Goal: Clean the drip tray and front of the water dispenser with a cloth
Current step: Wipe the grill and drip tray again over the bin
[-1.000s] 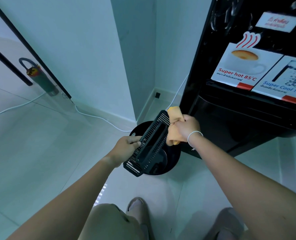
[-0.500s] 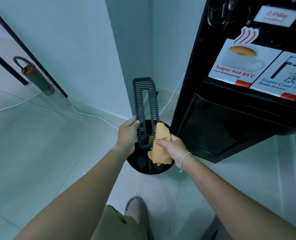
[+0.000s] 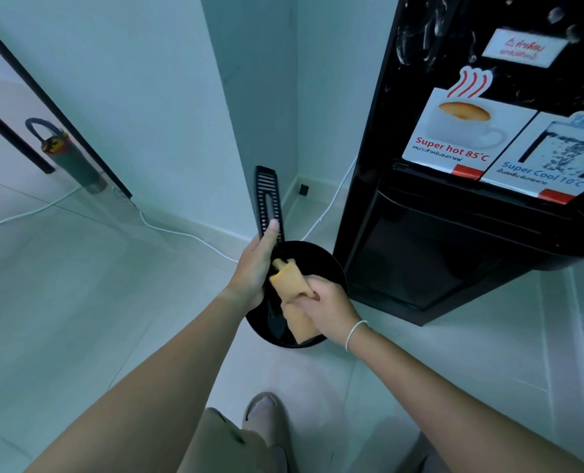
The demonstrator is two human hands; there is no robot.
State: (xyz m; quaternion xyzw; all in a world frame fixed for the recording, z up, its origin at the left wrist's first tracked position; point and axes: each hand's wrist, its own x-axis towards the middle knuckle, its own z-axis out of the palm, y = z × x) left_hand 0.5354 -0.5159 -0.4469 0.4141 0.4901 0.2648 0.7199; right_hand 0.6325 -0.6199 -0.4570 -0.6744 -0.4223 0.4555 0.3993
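The left hand grips the black slotted drip tray grille near its lower part, thumb laid up along the face, so the grille stands nearly upright and edge-on above a round black bin on the floor. The right hand has its fingers curled round a folded orange cloth, whose upper end presses against the grille just beside the left palm while the lower end hangs toward the bin's mouth. A thin white band circles the right wrist. Close on the right stands the black water dispenser, its lower front recess dark, with a "Super hot 85°C" sticker and a "Super Cool 10°C" sticker above. A white cable runs along the skirting behind the bin. Farther left, a folded umbrella leans by a dark door frame. A slippered foot shows at the bottom edge on the pale tiled floor.
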